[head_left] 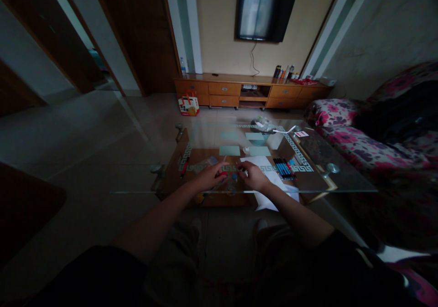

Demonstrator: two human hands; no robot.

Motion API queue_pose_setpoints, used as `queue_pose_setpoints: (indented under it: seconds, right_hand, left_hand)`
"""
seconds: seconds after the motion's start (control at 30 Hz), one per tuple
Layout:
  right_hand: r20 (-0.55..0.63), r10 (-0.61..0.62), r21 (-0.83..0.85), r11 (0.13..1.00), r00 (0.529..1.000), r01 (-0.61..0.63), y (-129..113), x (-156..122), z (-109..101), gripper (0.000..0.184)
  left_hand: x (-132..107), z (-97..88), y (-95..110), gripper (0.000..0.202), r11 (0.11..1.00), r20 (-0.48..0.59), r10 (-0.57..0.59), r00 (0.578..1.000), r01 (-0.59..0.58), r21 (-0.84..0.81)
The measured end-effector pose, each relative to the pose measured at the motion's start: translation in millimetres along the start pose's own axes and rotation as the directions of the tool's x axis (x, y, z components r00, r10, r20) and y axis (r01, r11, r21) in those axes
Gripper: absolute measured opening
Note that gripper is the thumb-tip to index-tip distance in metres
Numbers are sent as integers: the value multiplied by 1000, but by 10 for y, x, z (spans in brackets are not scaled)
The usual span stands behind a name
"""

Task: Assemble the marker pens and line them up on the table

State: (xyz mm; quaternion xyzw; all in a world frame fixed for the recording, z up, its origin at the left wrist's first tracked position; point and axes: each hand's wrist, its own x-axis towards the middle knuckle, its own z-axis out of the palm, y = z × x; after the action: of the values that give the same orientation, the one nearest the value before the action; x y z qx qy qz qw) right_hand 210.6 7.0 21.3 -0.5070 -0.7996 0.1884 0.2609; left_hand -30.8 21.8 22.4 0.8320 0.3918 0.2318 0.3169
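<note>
My left hand (209, 177) rests on the glass coffee table (335, 186), fingers pinched round a small red thing (223, 174), perhaps a pen or cap. My right hand (253, 175) lies close beside it, fingers curled on a small object that I cannot make out. A little blue item (234, 177) sits between the two hands. White paper sheets (270, 179) lie under and right of my right hand. A row of blue and black pens (283, 168) lies just right of the paper.
Pale green cards (229, 150) and a red pen (185, 167) lie on the table, with a bowl and wrappers (262, 127) at the far end. A floral sofa (362, 138) stands right. A wooden TV cabinet (253, 90) and a wall television (263, 15) are beyond.
</note>
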Motion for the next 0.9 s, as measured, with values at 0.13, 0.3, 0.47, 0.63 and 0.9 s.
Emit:
queue_pose_setpoints:
  seconds: [0.13,0.3,0.47,0.63,0.9]
  right_hand:
    - [31,165,530,834,986,-156,-125,37,215,23]
    - [219,359,804,460,907,-377,-240,25,355,24]
    - [253,449,871,280,857,-403,-225,24,365,21]
    - [286,539,911,103,792,-399,-184,32,328,21]
    - [365,551,910,-38,751,-414,-244,23,301,23]
  left_hand:
    - [12,-5,65,48,999,27,30,999,-29,-37]
    - [19,1,117,52,996,79,46,996,-40,-82]
    - [23,20,67,59,997,26,14,1000,-12,-75]
    - [36,21,-18,58,999,-107,13,994,-17,-35]
    - [71,-2,36,60,997,-262,11,965,-30,-68]
